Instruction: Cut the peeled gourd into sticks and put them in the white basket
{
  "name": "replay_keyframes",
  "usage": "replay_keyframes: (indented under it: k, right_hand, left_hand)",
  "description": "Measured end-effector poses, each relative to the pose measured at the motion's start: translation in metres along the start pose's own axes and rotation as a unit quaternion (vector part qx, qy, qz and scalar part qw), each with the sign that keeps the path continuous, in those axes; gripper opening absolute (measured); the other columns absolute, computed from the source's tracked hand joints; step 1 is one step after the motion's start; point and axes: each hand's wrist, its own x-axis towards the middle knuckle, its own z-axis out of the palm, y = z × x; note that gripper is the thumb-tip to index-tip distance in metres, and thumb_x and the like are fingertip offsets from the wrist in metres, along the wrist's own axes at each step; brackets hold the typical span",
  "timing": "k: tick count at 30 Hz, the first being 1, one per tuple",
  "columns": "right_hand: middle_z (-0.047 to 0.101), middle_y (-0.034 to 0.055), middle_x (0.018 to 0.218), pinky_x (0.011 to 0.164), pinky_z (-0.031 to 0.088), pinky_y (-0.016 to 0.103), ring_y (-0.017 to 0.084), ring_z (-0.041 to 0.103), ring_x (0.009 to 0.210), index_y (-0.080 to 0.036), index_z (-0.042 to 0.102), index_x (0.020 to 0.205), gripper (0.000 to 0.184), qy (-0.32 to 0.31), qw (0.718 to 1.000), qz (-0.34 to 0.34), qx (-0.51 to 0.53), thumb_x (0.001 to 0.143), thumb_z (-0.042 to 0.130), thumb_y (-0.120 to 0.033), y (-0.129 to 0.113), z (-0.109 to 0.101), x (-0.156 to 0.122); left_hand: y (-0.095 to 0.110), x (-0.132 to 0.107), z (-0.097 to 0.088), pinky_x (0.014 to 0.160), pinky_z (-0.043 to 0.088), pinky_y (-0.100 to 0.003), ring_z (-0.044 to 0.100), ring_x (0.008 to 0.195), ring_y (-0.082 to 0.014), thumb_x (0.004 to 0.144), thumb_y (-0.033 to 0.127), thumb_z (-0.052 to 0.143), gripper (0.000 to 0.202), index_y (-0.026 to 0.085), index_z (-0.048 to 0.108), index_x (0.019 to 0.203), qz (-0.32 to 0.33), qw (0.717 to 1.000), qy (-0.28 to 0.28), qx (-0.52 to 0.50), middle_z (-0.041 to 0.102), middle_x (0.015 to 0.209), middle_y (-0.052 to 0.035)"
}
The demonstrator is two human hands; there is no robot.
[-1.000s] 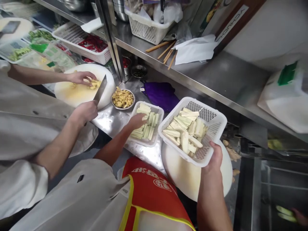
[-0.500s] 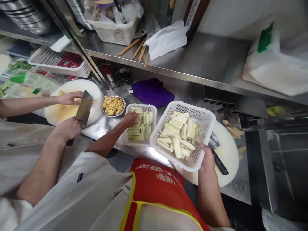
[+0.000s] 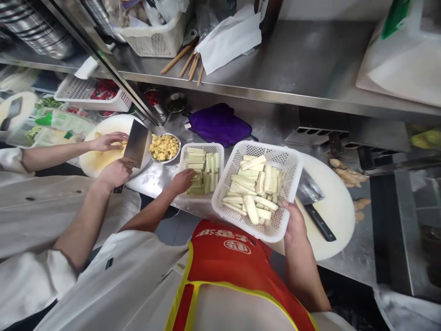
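My right hand (image 3: 293, 219) grips the near right corner of a large white perforated basket (image 3: 217, 201). Pale peeled vegetable strips (image 3: 253, 187), perhaps eggplant, lie heaped loosely inside it. The basket is tilted, its right side over a round white cutting board (image 3: 339, 202). My left hand (image 3: 182, 181) reaches over the left side of a smaller white basket (image 3: 221, 151). Its fingers are bent together against pale green strips (image 3: 212, 164) stacked in rows; whatever the fingertips hold is hidden. A cleaver (image 3: 319, 220) with a black handle lies on the board.
At left a co-worker's hands (image 3: 115, 172) hold a cleaver (image 3: 137, 145) over another round board (image 3: 90, 161). Beside it stands a bowl of yellow chunks (image 3: 164, 147). A purple cloth (image 3: 220, 123) lies behind the baskets. A steel shelf (image 3: 303, 69) overhangs the counter; ginger (image 3: 347, 174) lies at right.
My left hand has drawn back toward the small basket's near left side, its flat fingers now bent. The large basket remains in my right hand. The co-worker's cleaver has turned. The view has shifted slightly.
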Motion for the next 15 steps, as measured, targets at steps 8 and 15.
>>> replay_keyframes:
  k: [8,15]
  right_hand:
    - [0.078,0.0018,0.111,0.092,0.062,0.046,0.030,0.074,0.102,-0.026,0.066,0.117,0.059,-0.019,1.000,0.015,0.002,0.059,0.077,-0.027,0.008,-0.007,-0.003]
    - [0.077,-0.0004,0.115,0.094,0.062,0.047,0.030,0.072,0.109,-0.030,0.065,0.120,0.058,-0.024,1.000,0.015,-0.006,0.063,0.076,-0.028,0.012,-0.013,-0.008]
  left_hand:
    - [0.014,-0.036,0.026,0.096,0.052,-0.041,0.061,0.111,-0.0277,0.088,0.029,0.068,0.032,0.020,0.069,0.119,0.025,0.999,-0.018,-0.022,0.064,0.120,-0.0127]
    - [0.009,-0.025,0.017,0.107,0.048,-0.047,0.055,0.127,-0.0330,0.080,0.039,0.078,0.061,0.022,0.062,0.136,0.003,0.999,-0.029,-0.042,0.058,0.138,-0.0142]
